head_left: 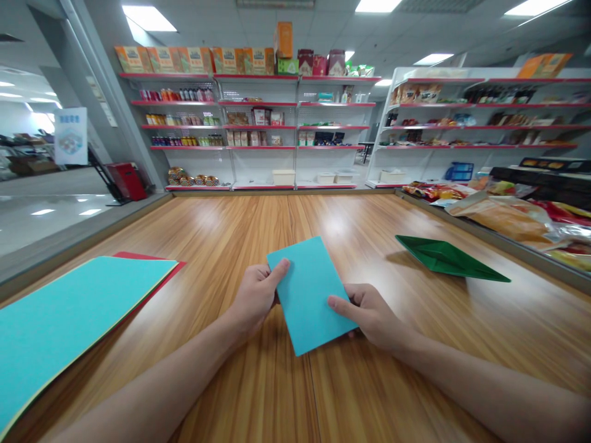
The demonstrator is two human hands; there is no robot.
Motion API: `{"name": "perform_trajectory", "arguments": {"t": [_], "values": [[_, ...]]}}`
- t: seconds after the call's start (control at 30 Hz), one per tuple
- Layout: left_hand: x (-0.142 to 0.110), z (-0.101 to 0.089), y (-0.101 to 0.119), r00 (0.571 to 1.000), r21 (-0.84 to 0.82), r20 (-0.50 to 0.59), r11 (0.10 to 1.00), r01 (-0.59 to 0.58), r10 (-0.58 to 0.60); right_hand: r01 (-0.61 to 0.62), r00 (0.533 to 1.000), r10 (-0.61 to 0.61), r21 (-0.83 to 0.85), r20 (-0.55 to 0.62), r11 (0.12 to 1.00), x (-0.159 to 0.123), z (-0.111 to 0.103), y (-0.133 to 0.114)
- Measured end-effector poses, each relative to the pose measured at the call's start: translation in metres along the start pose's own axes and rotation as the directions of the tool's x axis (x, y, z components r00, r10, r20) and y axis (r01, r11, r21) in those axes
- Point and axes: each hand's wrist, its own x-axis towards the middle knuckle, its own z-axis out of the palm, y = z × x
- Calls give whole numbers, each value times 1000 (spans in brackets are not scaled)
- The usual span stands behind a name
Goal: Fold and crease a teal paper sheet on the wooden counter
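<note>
A light-blue folded sheet of paper is held tilted above the middle of the wooden table. My left hand pinches its left edge, thumb on top and fingers underneath. On the opposite side, my right hand grips the lower right edge the same way, its thumb lying on the blue face. The fingertips behind the paper are hidden. To the right lies a green folded paper boat, apart from both hands. A stack of coloured paper is at the left, light blue uppermost, with yellow and red edges showing beneath.
The wooden table has a raised rim. Beyond its right edge lie packaged snacks. Shelves with boxes, bottles and jars stand behind the table. A red box-shaped object and a sign board are at the far left.
</note>
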Motion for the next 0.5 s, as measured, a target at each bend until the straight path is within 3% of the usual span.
{"name": "perform_trajectory", "arguments": {"t": [0.1, 0.27, 0.37, 0.5], "values": [[-1, 6, 6, 998, -125, -62, 992, -16, 9, 1, 999, 0, 21, -42, 1000, 0, -1, 0], [-6, 22, 12, 971, -313, -238, 946, -82, 5, 39, 996, -37, -22, 77, 999, 0, -1, 0], [-6, 26, 12, 981, -362, -191, 932, -40, -32, 10, 997, -7, -47, 72, 999, 0, 2, -2], [-5, 19, 9, 992, -414, -96, 909, 36, -83, -3, 995, 8, 52, -100, 999, 0, 5, -6]]}}
